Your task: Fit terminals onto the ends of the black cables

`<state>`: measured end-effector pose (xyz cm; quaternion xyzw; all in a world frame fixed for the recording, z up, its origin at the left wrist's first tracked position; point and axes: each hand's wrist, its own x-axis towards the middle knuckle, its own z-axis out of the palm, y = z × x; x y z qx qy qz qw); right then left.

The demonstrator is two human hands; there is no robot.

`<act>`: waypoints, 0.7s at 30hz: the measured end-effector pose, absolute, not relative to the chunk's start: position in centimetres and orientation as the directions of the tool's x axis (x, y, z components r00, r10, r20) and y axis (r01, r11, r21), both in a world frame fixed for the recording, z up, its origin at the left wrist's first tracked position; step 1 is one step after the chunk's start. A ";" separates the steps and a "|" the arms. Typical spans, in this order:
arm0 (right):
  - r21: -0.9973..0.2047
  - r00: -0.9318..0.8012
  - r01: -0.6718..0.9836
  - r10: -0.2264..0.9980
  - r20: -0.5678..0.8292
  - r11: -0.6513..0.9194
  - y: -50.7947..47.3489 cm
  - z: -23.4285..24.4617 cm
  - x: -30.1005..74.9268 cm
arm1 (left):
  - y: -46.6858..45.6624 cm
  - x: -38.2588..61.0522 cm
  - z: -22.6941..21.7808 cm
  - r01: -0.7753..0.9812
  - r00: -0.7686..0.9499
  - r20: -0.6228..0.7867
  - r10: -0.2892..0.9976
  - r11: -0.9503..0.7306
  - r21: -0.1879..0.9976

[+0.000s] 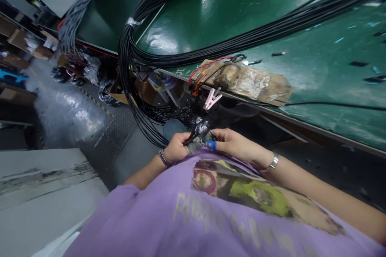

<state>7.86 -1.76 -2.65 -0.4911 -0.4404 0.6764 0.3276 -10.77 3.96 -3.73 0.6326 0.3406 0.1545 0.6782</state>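
Observation:
Close against the purple shirt, my left hand [177, 147] is closed around the end of a black cable [192, 134]. Tape covers some of its fingertips. My right hand [233, 143], with blue tape [211, 144] round one finger, pinches the dark cable strands beside it. The two hands nearly meet, and the fingers partly hide the cable ends. Just beyond them are shiny clear plastic bits [201, 126]. A pink clothes peg [212, 98] is at the bench edge ahead of my hands.
A long bundle of black cables [211, 50] lies across the green bench [193, 20] and hangs over its left edge. Taped cardboard [256, 84] rests along the front edge. Grey cables [74, 16] hang farther left. Boxes [18, 40] stand beyond the floor at left.

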 end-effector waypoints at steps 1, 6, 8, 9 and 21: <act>-0.950 -0.300 0.047 0.903 -0.307 -0.308 -1.7 -2.7 8.0 | 4.0 -10.8 -3.7 0.217 0.729 -0.262 0.632 0.150 0.965; -0.965 -0.365 0.257 0.930 -0.051 0.048 -1.0 -2.8 8.5 | 4.4 -10.9 -3.9 0.188 0.778 -0.225 0.586 0.125 0.974; -0.971 -0.354 0.240 0.933 -0.071 0.017 -0.8 -2.9 8.5 | 4.5 -11.0 -4.0 0.191 0.789 -0.221 0.573 0.114 0.975; -0.976 -0.330 0.213 0.938 -0.103 -0.032 -0.8 -3.0 8.4 | 4.5 -11.0 -4.1 0.194 0.790 -0.221 0.571 0.109 0.975; -0.829 -0.326 -0.112 0.808 -0.490 -0.548 -1.7 -3.0 7.8 | 4.4 -10.8 -4.0 0.146 0.784 -0.138 0.605 0.036 0.989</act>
